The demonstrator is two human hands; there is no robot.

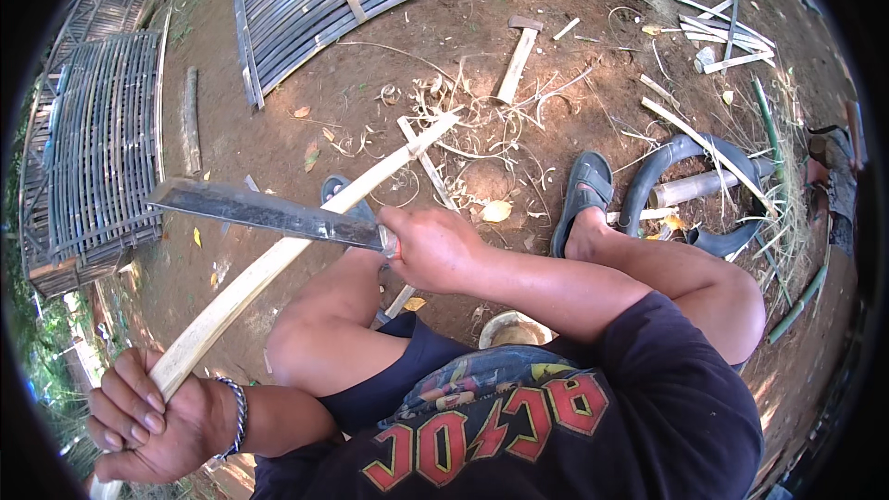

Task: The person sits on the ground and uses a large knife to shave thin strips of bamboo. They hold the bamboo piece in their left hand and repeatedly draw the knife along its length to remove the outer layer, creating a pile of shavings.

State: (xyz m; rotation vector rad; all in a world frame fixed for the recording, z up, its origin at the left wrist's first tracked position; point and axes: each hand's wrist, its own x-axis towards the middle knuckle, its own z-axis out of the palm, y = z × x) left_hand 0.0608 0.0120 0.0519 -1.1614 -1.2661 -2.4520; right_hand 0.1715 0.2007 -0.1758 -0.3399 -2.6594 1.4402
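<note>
Head view: strip (245,292), pale and long, slants from the lower left to the middle of the yard, passing beyond the left knee (306,319). Left hand (153,412) is closed round its near end, thumb and fingers wrapped; presumably this anchors the piece and sets its angle. Right hand (431,248) is a fist on the handle of a knife (269,215), its broad blade laid across the strip at mid-length, pointing left. Blade lies over the strip in view; contact of the edge cannot be told. The wide gap between hands probably keeps the left fingers clear of the edge. Far end of the strip overlaps a short slat (431,171); whether it bears on it is unclear. Knees are spread, likely to give the arms room. Curled shavings (477,139) lie about the far end, near a wood-handled tool (515,69) that sits well beyond the knife. To the right, a black tube (642,187) curves round a bamboo length (685,191); farther off, cut sticks (732,35) lie heaped, apart from the shavings.
</note>
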